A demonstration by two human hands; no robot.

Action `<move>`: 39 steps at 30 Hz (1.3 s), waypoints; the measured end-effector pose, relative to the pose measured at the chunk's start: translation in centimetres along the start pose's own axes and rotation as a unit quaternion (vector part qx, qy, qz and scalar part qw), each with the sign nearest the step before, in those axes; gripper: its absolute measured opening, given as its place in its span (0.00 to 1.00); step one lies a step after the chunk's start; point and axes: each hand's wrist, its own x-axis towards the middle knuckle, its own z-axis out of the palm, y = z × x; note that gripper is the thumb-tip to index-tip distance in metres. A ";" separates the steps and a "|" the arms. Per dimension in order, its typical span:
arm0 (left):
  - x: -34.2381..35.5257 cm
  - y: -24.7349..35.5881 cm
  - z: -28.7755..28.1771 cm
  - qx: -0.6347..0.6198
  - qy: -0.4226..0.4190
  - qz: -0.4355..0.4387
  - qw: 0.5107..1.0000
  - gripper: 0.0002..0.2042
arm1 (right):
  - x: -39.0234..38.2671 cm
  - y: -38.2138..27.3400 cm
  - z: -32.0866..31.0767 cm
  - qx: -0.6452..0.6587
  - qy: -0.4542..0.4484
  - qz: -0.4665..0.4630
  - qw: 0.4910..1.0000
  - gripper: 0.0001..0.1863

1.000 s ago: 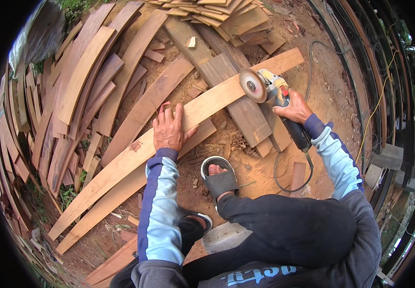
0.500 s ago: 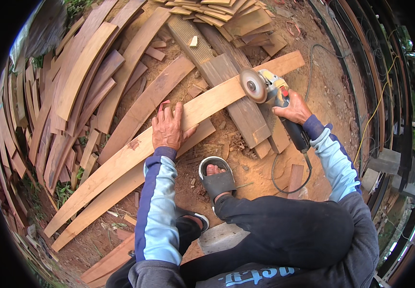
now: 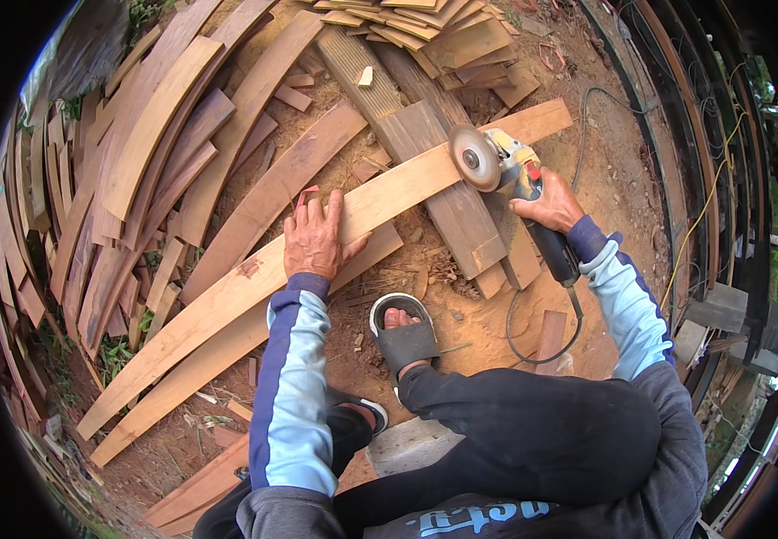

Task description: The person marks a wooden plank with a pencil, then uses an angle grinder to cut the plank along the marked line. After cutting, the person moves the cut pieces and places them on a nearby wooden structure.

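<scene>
My left hand (image 3: 317,235) grips a long light wooden plank (image 3: 406,185) near its middle, fingers curled over it beside a small red piece that I cannot make out. The plank lies diagonally across darker grey-brown boards (image 3: 443,229). My right hand (image 3: 548,201) is wrapped round an angle grinder (image 3: 515,163) with a black body. Its disc (image 3: 476,159) stands at the plank's edge; whether they touch I cannot tell. A second light plank (image 3: 168,396) lies below the first.
Piles of loose planks (image 3: 155,142) cover the left, with short boards (image 3: 465,38) stacked at the top. The grinder's cord (image 3: 533,352) loops over sandy ground. Metal beams (image 3: 708,144) and a yellow cord line the right. My sandalled foot (image 3: 405,334) is below the plank.
The whole scene has shifted slightly left in the picture. My hands, the grinder and the plank stay in much the same positions relative to each other.
</scene>
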 end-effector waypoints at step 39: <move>0.0 0.1 -0.3 -0.001 -0.013 -0.004 1.000 0.41 | 1.3 -0.8 -0.3 0.020 -0.006 -0.009 1.000 0.32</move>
